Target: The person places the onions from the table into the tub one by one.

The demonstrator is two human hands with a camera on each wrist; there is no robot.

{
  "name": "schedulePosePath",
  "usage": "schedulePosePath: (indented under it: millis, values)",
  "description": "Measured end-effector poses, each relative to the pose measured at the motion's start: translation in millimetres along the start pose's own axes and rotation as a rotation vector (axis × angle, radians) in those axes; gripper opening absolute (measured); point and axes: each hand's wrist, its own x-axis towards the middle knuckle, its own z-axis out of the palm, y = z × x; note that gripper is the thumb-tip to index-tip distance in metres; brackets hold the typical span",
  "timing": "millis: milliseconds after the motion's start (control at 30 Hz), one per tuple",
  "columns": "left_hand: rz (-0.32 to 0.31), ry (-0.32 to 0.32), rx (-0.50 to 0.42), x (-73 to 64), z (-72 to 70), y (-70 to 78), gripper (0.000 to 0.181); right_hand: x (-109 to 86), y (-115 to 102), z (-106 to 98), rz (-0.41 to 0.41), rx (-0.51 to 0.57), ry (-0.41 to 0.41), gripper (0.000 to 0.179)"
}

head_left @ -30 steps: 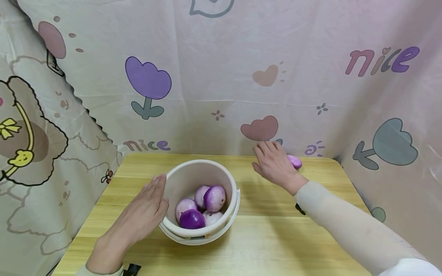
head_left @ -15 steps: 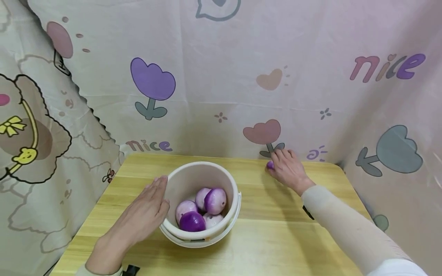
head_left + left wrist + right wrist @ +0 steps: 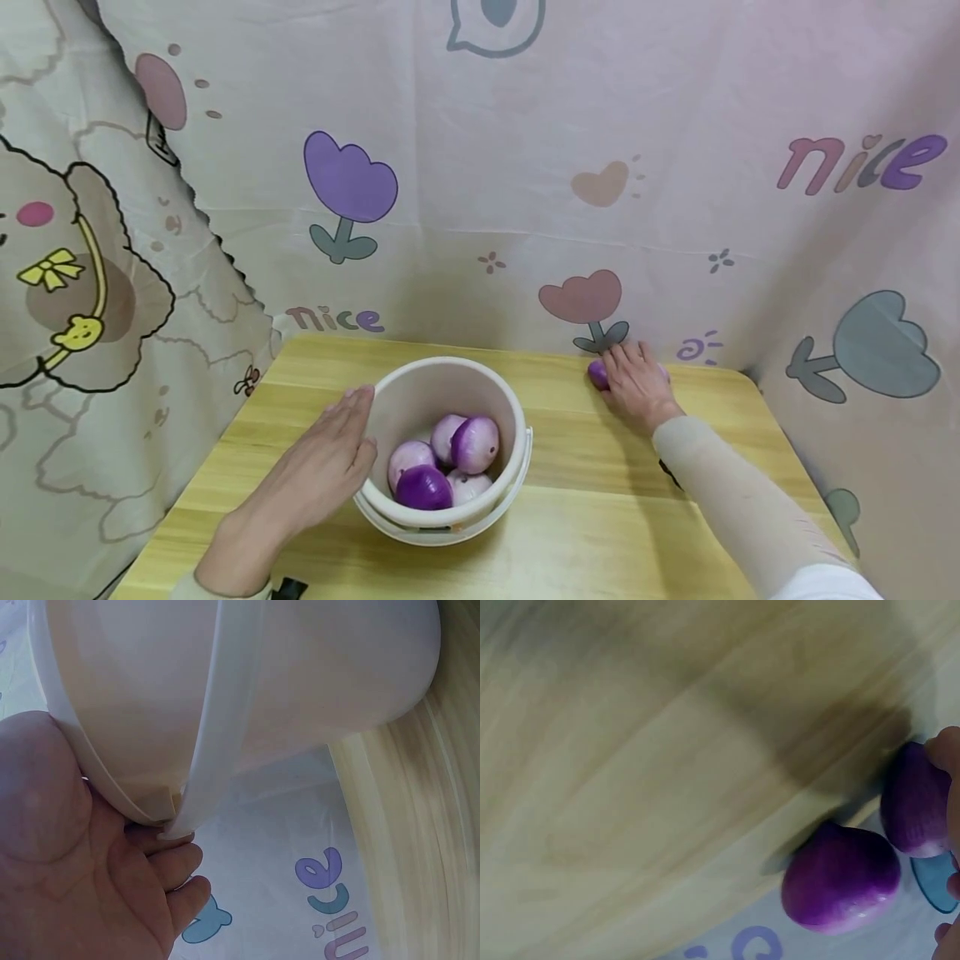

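A white bucket (image 3: 517, 425) stands on the table with several purple onions (image 3: 423, 487) inside. My left hand (image 3: 315, 467) rests against its left rim with fingers fairly straight; the left wrist view shows the palm beside the rim, fingertips near the end of the bucket handle (image 3: 221, 712). At the table's back right, my right hand (image 3: 636, 385) holds an onion (image 3: 597, 374), thumb on one side and fingertips on the other in the right wrist view. A second onion (image 3: 840, 877) lies just beside the held one, mostly behind the hand in the head view.
The wooden table (image 3: 585, 533) ends at the back against a printed cloth (image 3: 465, 167). Cloth also hangs along the left and right sides. The bucket's handle (image 3: 517, 471) hangs down on its near right side.
My right hand has come down over the onions at the back and taken hold of one. The left hand stays at the bucket. The head view has shifted slightly.
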Motion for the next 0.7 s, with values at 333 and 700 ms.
schedulePosePath:
  millis: [333, 700]
  values:
    - [0.008, 0.006, 0.009, 0.1, 0.4, 0.2, 0.065, -3.9, -5.8, 11.3, 0.018, -0.017, -0.006, 0.064]
    - [0.004, -0.001, 0.006, 0.7, -0.9, 1.7, 0.065, 7.1, -20.6, -9.5, 0.013, 0.029, 0.177, 0.056]
